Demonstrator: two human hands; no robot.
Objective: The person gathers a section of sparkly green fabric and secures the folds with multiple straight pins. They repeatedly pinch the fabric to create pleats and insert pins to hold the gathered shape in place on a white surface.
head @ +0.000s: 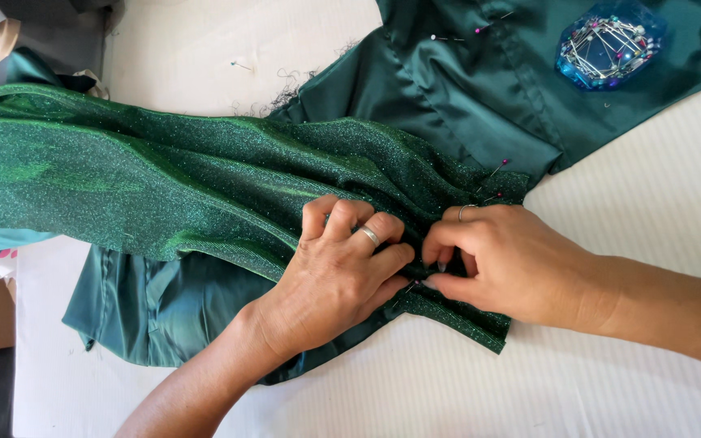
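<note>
Left hand (pixel 341 272) pressed flat on glitter fabric (pixel 164 178) — right hand (pixel 501 259) pinching a pin (pixel 409 288) at the fold between them; fabric runs left-right.

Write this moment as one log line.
left hand: pressing glitter fabric | right hand: pinching pin at fold | pin holder: upper right
</note>
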